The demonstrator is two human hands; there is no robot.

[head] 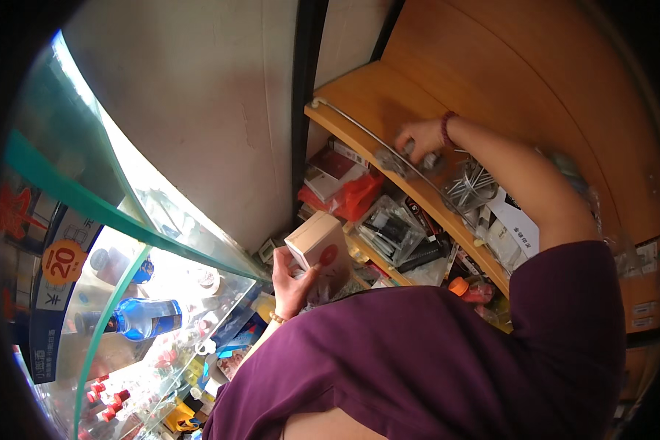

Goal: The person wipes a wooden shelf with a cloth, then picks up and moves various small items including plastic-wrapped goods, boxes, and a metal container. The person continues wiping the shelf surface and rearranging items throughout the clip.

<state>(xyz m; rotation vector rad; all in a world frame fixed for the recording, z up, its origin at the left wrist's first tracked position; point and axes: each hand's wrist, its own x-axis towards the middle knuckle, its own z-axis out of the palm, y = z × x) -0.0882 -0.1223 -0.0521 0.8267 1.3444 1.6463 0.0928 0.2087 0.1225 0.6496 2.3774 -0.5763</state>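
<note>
My left hand (292, 280), with a beaded bracelet at the wrist, grips a small cardboard box (322, 250) bearing a red round mark. Some clear plastic shows under the box. My right hand (421, 140), wearing a dark red bracelet, reaches over the top wooden shelf (357, 91). Its fingers are bent down on a crumpled clear plastic bag (396, 162) by the metal rail (363, 129) at the shelf's front edge. What is inside that bag is too blurred to tell. Beside it lies a bundle of thin metal pieces (467, 184) in plastic.
Lower shelves hold a red plastic bag (357, 195), a clear bag of pens or similar sticks (390, 225) and an orange-capped container (459, 286). At left stands a lit glass display case (170, 242) with a blue bottle (148, 319) and several red-capped bottles (110, 404).
</note>
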